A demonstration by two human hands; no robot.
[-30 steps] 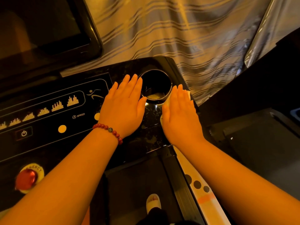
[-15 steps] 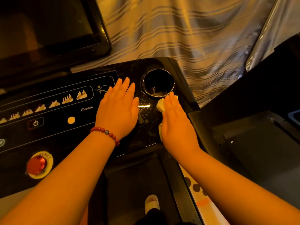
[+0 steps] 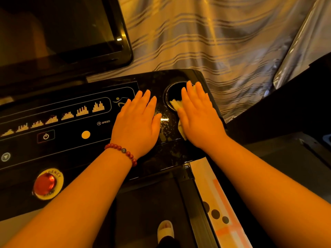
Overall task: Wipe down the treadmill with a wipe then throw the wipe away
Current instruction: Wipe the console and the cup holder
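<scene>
**A:** The wipe (image 3: 176,104) is pinned under the right hand (image 3: 198,119) at the right corner of the treadmill console (image 3: 166,154). Its pale edge spills over the rim of the cup holder (image 3: 167,97).

**B:** And the grip?

**A:** Flat. Fingers straight, pressing the wipe down, nothing curled round it. The left hand (image 3: 138,126) lies just beside it, flat on the gloss as well and gripping nothing, with a red bead bracelet (image 3: 123,151) at the wrist.

**B:** The surface?

**A:** Black and shiny, blotchy between the 2 hands, with 1 bright glint. Further left there's a row of bar-graph icons, a power button (image 3: 46,136), a yellow dot (image 3: 85,134) and a red emergency button (image 3: 44,184).

**B:** The room?

**A:** Dim, amber light. There's a dark screen (image 3: 53,29) above and a striped curtain (image 3: 215,42) behind. The belt (image 3: 148,212) is below with 1 slippered foot (image 3: 165,228) on it, beside a side rail (image 3: 202,176) with 3 dark dots.
</scene>
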